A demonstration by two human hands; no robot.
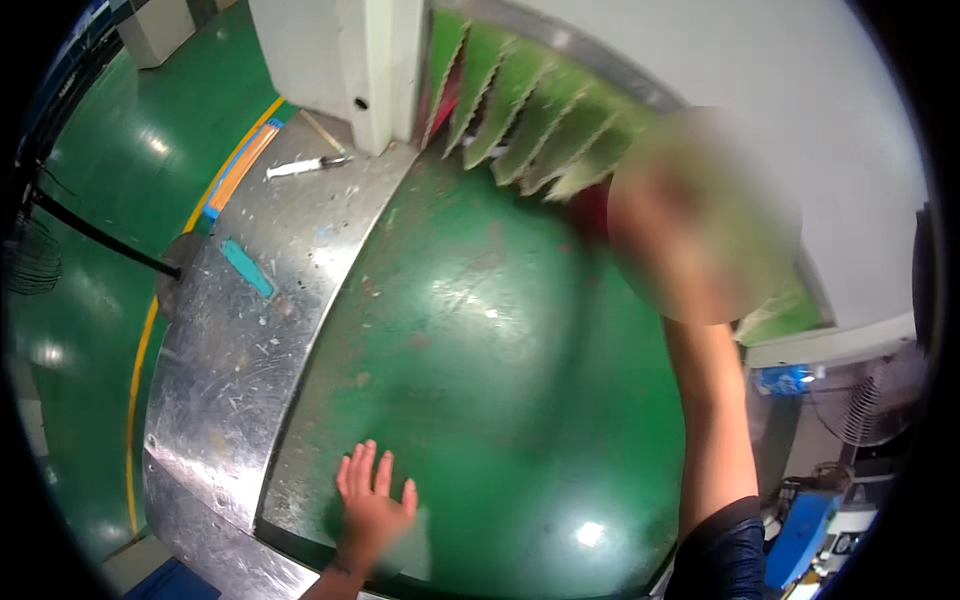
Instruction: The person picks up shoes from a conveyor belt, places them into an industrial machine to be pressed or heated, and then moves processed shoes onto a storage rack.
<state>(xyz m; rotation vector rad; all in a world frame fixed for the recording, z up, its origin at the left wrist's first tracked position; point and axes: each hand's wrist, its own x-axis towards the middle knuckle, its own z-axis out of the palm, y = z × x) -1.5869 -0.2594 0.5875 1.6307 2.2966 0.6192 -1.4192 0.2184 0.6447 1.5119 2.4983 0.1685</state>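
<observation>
The left hand (372, 500) lay flat, fingers spread, holding nothing, on the green belt (480, 380) at six o'clock. The right hand (700, 220), raised toward one o'clock, was blurred; its grip couldn't be told.

The green belt (480, 330) looks like smooth, glossy rubber or plastic, scuffed in spots. Beside it the steel rim (250, 330) is bare metal, bright but scratched and rough. The green strip curtain (530, 110) seems soft plastic, though it is blurred. The floor (90, 300) is glossy paint.
</observation>
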